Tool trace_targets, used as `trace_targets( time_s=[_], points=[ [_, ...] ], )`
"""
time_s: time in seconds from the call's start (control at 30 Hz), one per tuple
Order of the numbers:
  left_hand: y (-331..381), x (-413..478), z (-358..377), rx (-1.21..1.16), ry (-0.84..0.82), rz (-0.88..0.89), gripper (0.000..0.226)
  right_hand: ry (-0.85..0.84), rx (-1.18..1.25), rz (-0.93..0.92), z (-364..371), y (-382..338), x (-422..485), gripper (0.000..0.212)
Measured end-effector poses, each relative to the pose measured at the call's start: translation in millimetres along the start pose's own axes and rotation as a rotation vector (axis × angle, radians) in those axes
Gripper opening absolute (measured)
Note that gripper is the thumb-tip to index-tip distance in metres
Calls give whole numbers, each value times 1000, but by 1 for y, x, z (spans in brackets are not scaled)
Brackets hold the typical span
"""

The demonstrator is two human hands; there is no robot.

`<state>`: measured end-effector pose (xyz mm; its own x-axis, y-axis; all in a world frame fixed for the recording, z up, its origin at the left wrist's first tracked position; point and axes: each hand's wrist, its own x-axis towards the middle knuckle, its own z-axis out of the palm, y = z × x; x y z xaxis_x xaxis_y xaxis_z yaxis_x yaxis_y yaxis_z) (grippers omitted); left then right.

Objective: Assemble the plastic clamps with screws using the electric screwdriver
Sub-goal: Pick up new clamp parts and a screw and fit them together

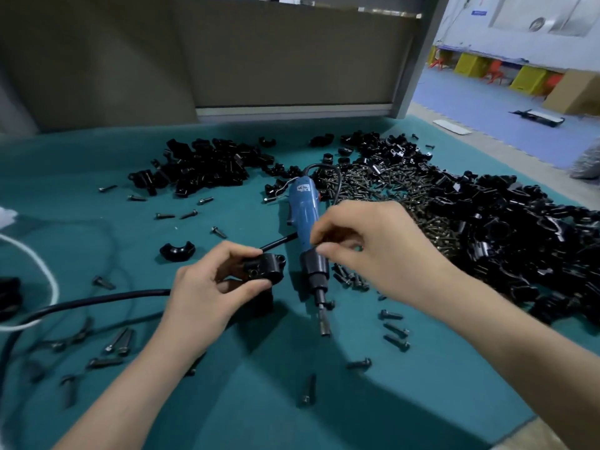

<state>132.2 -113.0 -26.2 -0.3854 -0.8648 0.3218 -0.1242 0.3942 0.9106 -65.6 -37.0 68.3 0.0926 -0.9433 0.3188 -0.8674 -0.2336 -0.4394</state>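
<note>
L hand [207, 287] grips a black clamp [264, 269], thumb under, fingers curled over the top, held just above the green mat [227, 401]. Electric screwdriver [303, 212] lies flat on the mat btwn both hands, bit toward the person, just right of the clamp. R hand [380, 251] hovers over its black collar w/ fingertips drawn together; can't tell if they pinch a screw. Screw heap [383, 186] sits behind the R hand, clamp piles [506, 228] farther right, and a clamp half [177, 251] lies near the L hand.
</note>
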Motion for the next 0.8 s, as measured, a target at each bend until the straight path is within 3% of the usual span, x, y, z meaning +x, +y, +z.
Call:
trace_targets(
  time_s=[0.1,0.23,0.43,0.6,0.8],
  points=[
    [1,0,-1,13,13,20,31,-70,-97,-140,19,-29,16,11],
    [4,0,-2,200,23,93,39,-270,-350,-234,37,-42,32,21],
    [6,0,-2,209,18,83,40,-475,-617,-395,32,-63,43,19],
    [2,1,-1,229,34,76,41,-507,-526,-309,29,-61,54,21],
    [-1,2,-1,182,12,129,28,-446,-348,-181,26,-48,57,5]
  ],
)
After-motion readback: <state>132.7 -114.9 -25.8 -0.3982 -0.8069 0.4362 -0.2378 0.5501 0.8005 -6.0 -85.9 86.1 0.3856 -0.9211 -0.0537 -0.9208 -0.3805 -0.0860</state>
